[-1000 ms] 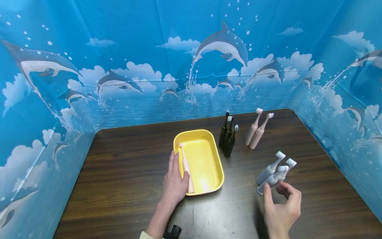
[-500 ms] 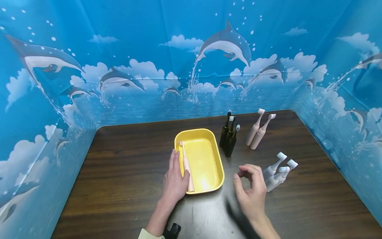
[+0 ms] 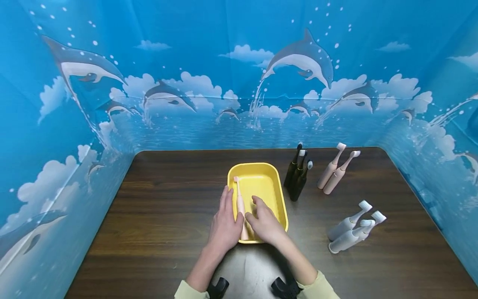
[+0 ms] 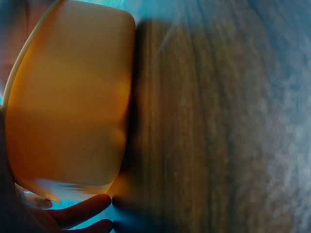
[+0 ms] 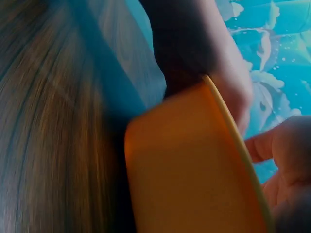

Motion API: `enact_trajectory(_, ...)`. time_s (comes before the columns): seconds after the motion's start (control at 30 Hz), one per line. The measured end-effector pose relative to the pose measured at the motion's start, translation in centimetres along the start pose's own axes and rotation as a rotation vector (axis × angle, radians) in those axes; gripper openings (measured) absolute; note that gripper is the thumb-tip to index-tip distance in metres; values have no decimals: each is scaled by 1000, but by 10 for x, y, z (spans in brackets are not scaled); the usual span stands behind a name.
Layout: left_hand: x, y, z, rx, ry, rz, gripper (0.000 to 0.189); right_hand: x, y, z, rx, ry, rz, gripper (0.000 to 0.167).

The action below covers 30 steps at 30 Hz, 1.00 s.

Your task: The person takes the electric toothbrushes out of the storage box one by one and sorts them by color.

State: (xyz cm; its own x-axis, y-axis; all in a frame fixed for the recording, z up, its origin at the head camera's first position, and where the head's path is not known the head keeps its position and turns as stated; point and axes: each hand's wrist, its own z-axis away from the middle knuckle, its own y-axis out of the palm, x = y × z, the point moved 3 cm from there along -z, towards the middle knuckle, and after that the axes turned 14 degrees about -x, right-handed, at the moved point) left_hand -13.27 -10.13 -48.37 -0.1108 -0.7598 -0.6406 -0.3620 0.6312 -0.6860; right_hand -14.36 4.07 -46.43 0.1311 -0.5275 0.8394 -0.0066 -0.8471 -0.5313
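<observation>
A yellow plastic tray (image 3: 261,172) stands on the wooden table, with one pink electric toothbrush (image 3: 240,203) lying lengthwise along its left side. My left hand (image 3: 225,222) holds the tray's left wall, thumb at the rim and fingers along the outside. In the left wrist view, fingertips (image 4: 92,206) show at the far end of the tray wall. My right hand (image 3: 267,224) reaches over the tray's front right part, its thumb close beside the toothbrush and its fingers loosely spread. From the right wrist view, the tray's outer wall (image 5: 180,165) covers part of the scene.
Several upright electric toothbrushes stand in groups to the right of the tray: black ones (image 3: 296,178) nearest it, a pink pair (image 3: 333,176) farther right, and pale grey-blue ones (image 3: 343,238) in front. A dolphin-print cloth (image 3: 186,124) encloses the table's back and sides.
My right hand has left the grey-blue toothbrushes and moved left, over the tray. The left hand stays on the tray's wall. The whole scene shifts right as the head view turns slightly.
</observation>
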Motion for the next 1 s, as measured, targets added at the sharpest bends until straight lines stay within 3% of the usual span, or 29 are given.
enact_trajectory(0.17, 0, 2, 0, -9, -2, -5, 68, 2, 16, -9, 32, 17, 31, 42)
enact_trajectory(0.5, -1, 1, 0, -36, 11, 11, 67, -9, 28, -30, 67, 42, 73, 37)
enact_trajectory(0.67, -1, 1, 1, -26, -1, 7, 66, -12, 29, -28, 214, 154, -109, 25)
enact_trajectory(0.77, -1, 1, 1, -21, -3, 6, 67, -13, 29, -26, 273, 245, -227, 25)
enact_trajectory(1.0, -2, 1, 1, -22, 10, -4, 69, -11, 27, -24, 260, 300, -295, 37)
